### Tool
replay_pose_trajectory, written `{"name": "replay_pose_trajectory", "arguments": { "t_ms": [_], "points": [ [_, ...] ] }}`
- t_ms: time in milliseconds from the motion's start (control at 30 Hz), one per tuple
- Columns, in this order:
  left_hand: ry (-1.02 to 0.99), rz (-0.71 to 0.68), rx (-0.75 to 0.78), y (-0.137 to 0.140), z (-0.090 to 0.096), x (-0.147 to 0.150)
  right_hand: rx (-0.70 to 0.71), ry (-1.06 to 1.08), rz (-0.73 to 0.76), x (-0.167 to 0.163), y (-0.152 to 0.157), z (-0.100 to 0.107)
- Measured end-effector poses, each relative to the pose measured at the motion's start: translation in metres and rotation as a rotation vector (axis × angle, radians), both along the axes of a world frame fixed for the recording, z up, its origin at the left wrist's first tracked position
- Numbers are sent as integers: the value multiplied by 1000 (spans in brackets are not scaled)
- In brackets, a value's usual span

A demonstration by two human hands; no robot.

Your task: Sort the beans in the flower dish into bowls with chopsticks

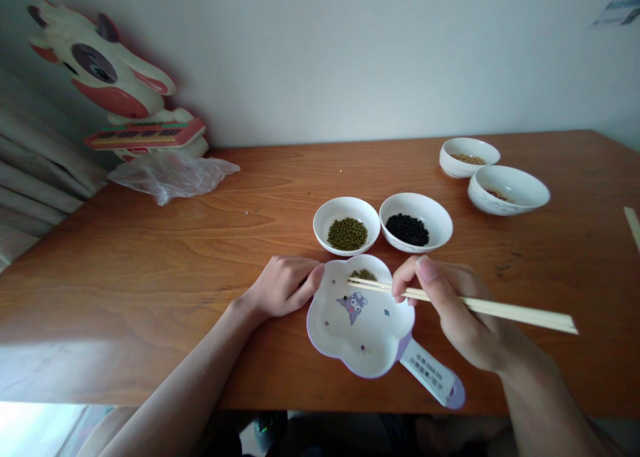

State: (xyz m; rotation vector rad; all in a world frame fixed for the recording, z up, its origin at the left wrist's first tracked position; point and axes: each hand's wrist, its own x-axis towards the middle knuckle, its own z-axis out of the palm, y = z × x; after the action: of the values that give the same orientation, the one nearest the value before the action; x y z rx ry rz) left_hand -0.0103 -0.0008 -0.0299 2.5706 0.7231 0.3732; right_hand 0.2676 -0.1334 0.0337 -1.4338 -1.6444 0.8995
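Note:
My right hand (450, 304) is closed around a pair of wooden chopsticks (520, 312). Their tips reach into a white flower-shaped dish (373, 360) with a purple rim, a cartoon print and a labelled handle. Beside the tips, a small heap of mung beans (364, 274) lies near the dish's far edge. My left hand (290, 284) rests on the table, fingers curled and closed at the dish's left rim; its fingertips are partly hidden. Just behind the dish stand a white bowl of mung beans (347, 234) and a white bowl of black beans (408, 230).
Two more white bowls stand at the back right: one (459, 168) with pale yellowish grains, the other (525, 194) with reddish bits. A cow-shaped toy keyboard (150, 135) and a clear plastic bag (175, 177) occupy the back left. Another light stick (633, 225) shows at the right edge.

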Motion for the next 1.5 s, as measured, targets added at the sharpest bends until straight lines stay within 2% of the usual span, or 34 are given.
{"name": "replay_pose_trajectory", "arguments": {
  "t_ms": [100,467,700,933,1233,1500],
  "points": [
    [4,-8,-16,1,0,0,-6,-33,11,-1,-1,0],
    [-45,-89,25,2,3,-2,77,-135,-147,19,-5,19],
    [-39,-52,15,1,3,-1,97,-175,-71,19,-6,16],
    [-24,23,-8,-1,6,5,53,-221,-123,26,-20,9],
    [-12,87,-10,-2,7,16,96,-268,-159,29,-12,14],
    [1,-14,41,-4,4,12,132,-286,-140,28,-10,13]
  ]
}}
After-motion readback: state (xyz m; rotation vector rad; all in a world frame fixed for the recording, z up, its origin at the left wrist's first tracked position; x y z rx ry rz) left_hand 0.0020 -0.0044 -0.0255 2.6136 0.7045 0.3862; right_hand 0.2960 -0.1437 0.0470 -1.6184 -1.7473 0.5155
